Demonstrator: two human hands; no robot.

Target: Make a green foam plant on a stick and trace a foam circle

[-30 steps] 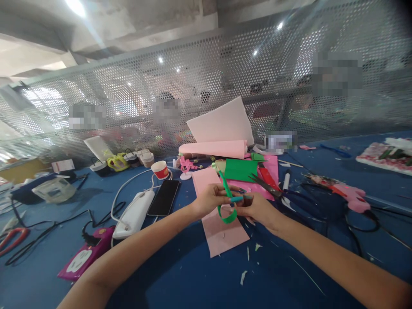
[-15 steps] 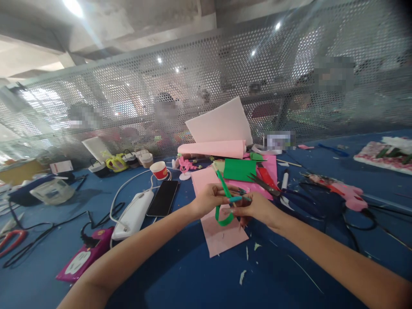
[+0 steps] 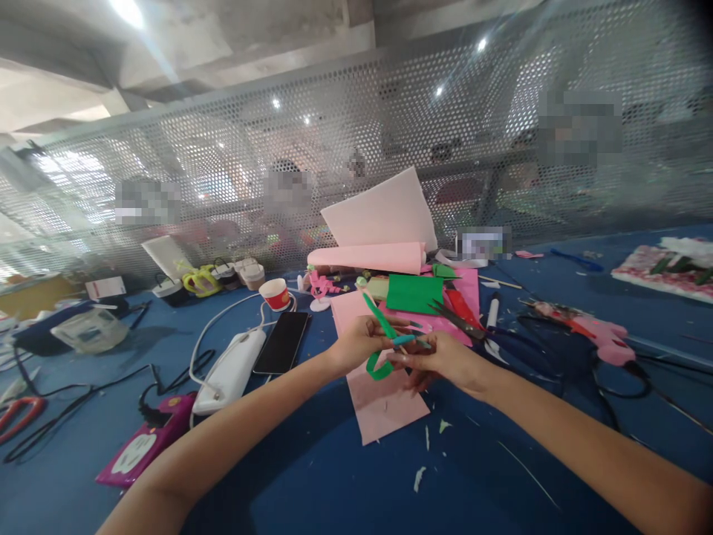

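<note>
A blue desk (image 3: 312,475) is carrying the following items. A black phone (image 3: 282,342) is lying face up, just beside a white power strip (image 3: 231,371). A red paper cup (image 3: 277,294) is standing upright behind the phone. A magenta pouch (image 3: 142,446) is lying near the left edge. A rolled pink sheet (image 3: 368,258) is resting in front of a leaning white sheet (image 3: 382,212). A green sheet (image 3: 415,292) is lying on pink paper, with black scissors (image 3: 460,321) just beside it. A pink glue gun (image 3: 596,333) is lying to the right among black cables. A perforated metal screen (image 3: 223,163) is standing along the far edge.
</note>
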